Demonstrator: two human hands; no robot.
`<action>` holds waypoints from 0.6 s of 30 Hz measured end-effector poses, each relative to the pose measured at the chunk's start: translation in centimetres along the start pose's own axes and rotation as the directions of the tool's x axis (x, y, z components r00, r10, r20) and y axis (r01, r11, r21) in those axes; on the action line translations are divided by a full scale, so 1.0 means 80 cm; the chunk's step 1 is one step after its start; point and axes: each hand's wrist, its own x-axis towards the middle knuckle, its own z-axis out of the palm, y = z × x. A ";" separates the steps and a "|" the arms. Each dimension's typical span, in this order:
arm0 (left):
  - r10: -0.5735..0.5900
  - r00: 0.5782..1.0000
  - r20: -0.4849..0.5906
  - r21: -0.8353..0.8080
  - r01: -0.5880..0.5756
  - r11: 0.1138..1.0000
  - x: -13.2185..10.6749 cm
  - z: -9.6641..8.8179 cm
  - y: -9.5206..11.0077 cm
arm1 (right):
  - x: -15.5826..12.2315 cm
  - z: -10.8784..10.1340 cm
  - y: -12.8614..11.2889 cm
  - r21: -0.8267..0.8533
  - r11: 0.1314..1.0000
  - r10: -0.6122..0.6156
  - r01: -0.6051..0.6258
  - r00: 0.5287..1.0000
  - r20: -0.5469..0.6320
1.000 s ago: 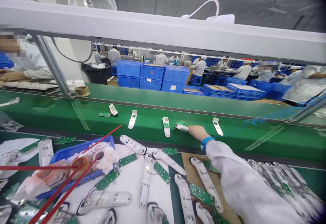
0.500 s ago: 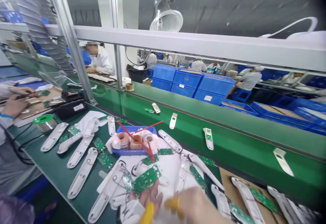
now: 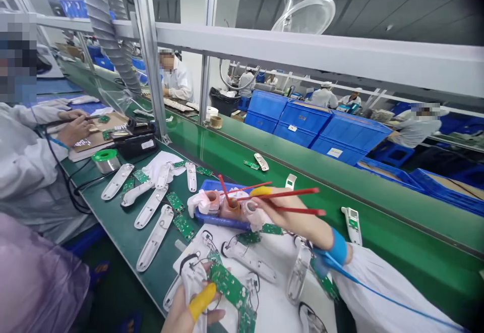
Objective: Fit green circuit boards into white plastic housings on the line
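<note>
Right hand [image 3: 291, 219] is at the blue tray [image 3: 212, 218]; your fingers curl beneath two red sticks [image 3: 287, 193], but you cannot tell whether they grip. Your left hand [image 3: 189, 313] pinches a white housing [image 3: 189, 278] under the thumb, with a green circuit board [image 3: 227, 286] just beside it. Pots [image 3: 231, 207] in the tray hold the stick tips. The sticks run left to right, free ends pointing right.

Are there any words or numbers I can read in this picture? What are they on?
Nothing can be read for sure.
White labels on the blue crates: too small.
White label on the black box: blurred.
Circuit board in the left hand: print too small.
Red sticks in the right hand: no writing seen.
</note>
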 end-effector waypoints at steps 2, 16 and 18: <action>0.008 1.000 0.000 0.024 -0.008 1.000 -0.003 0.006 0.006 | -0.002 -0.025 -0.010 0.004 0.997 0.077 -0.077 0.993 -0.088; 0.110 0.973 0.201 0.369 -0.179 0.912 -0.044 0.055 0.032 | -0.157 -0.057 -0.101 0.801 0.361 0.707 -0.477 0.700 0.099; 0.107 0.966 0.237 0.448 -0.207 0.870 -0.046 0.055 0.026 | -0.169 -0.056 -0.103 0.808 0.334 0.735 -0.485 0.671 0.098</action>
